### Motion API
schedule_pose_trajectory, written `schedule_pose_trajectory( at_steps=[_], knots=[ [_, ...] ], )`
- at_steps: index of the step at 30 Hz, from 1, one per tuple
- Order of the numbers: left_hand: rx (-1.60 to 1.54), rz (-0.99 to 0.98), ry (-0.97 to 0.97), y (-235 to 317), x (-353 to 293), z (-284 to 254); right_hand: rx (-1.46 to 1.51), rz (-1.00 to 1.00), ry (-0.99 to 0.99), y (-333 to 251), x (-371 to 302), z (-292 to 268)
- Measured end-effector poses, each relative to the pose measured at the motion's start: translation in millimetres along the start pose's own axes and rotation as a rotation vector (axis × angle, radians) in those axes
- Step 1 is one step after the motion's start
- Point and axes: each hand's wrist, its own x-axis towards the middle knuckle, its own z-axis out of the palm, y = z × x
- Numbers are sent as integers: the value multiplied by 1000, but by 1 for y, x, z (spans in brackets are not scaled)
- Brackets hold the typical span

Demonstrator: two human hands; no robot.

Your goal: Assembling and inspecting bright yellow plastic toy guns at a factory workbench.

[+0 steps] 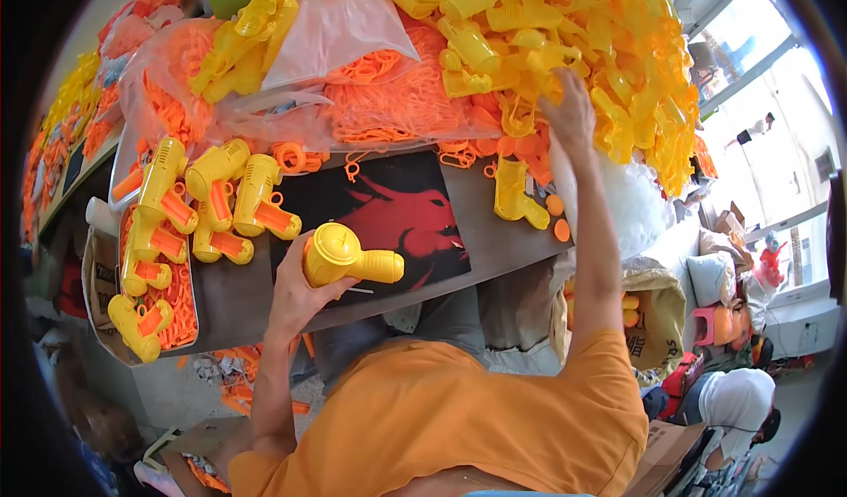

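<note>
My left hand point(300, 287) is closed around a yellow toy hair dryer point(346, 255), its round end tilted up and its narrower part pointing right. It is held above the near edge of the dark table. My right hand point(572, 119) reaches far forward to the big heap of yellow plastic shell parts point(635, 73). Its fingertips are among the parts, so whether they grip one is hidden. A single yellow shell half point(517, 195) lies on the table below that hand, beside two small orange discs point(558, 218).
Several yellow toys with orange handles point(258, 199) lie at the left, partly on a box of orange parts point(183, 313). Clear bags of orange pieces point(379, 109) line the back. A red-and-black mat point(371, 199) covers mid-table. An open sack point(655, 320) stands at right.
</note>
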Motion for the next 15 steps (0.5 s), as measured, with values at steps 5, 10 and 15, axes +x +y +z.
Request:
schedule_pose_trajectory(
  at_steps=[5,10,15],
  knots=[
    [101,2,21,2,0,-1,504,124,-316,36,42,-47],
    [24,-22,25,6,4,-2,745,99,-343,68,25,-67],
    [95,-23,13,8,3,2,360,-178,-178,17,7,-106]
  ],
)
